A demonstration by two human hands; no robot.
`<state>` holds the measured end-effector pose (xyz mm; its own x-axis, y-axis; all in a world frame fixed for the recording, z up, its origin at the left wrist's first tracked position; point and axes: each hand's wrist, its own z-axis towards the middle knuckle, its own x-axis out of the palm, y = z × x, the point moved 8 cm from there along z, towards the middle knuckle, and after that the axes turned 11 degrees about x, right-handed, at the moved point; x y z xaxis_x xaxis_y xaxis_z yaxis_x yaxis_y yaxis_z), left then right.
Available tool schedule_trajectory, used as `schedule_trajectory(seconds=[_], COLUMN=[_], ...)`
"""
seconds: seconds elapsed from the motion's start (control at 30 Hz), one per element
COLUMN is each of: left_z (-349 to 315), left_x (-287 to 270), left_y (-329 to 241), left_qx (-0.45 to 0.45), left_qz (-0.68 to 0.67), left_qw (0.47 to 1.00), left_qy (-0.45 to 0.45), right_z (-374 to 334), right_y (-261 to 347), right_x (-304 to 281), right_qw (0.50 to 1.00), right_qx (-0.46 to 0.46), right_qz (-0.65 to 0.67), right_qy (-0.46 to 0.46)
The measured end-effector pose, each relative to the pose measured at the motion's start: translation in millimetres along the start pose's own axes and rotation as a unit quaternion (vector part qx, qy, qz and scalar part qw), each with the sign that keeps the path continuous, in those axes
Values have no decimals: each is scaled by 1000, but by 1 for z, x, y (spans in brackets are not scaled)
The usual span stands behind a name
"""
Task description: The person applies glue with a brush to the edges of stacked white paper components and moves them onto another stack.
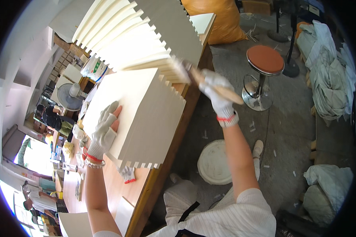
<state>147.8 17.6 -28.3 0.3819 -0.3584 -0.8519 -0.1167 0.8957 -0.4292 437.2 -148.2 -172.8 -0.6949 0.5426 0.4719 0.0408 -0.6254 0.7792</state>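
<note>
My left hand (106, 124), in a white knit glove with some bare fingertips, lies flat on top of a stack of pale boards (150, 118). The boards have notched, comb-like ends, and the stack stands on the wooden table (140, 177). My gloved right hand (216, 89) is closed round the wooden handle of what looks like a wide brush (229, 94). Motion blurs its head, which is at the notched far end of the stack. Beyond it, a fanned row of similar notched boards (124, 37) leans across the table.
On the floor to the right are a round stool (265, 59), a white round lid or tub (214, 162) and cloth-covered piles (326, 75). An orange sack (215, 21) stands past the table. A spare glove (127, 173) lies near the stack; a fan (69, 96) and two people are at left.
</note>
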Motion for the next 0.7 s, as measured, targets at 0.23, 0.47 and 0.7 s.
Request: schedule_trajectory(seconds=[0.23, 0.47, 0.7], left_z=[5, 0, 2], left_x=[1, 1, -1], left_y=[-20, -17, -13], left_qx=[55, 59, 33], left_qz=[121, 107, 128], left_qw=[991, 992, 991], left_qy=[35, 13, 27], right_z=[23, 7, -9], right_y=[44, 5, 50], right_x=[40, 55, 59], right_qw=[942, 911, 926], right_qx=[-216, -259, -232], right_qz=[-254, -221, -14], right_qy=[43, 232, 297])
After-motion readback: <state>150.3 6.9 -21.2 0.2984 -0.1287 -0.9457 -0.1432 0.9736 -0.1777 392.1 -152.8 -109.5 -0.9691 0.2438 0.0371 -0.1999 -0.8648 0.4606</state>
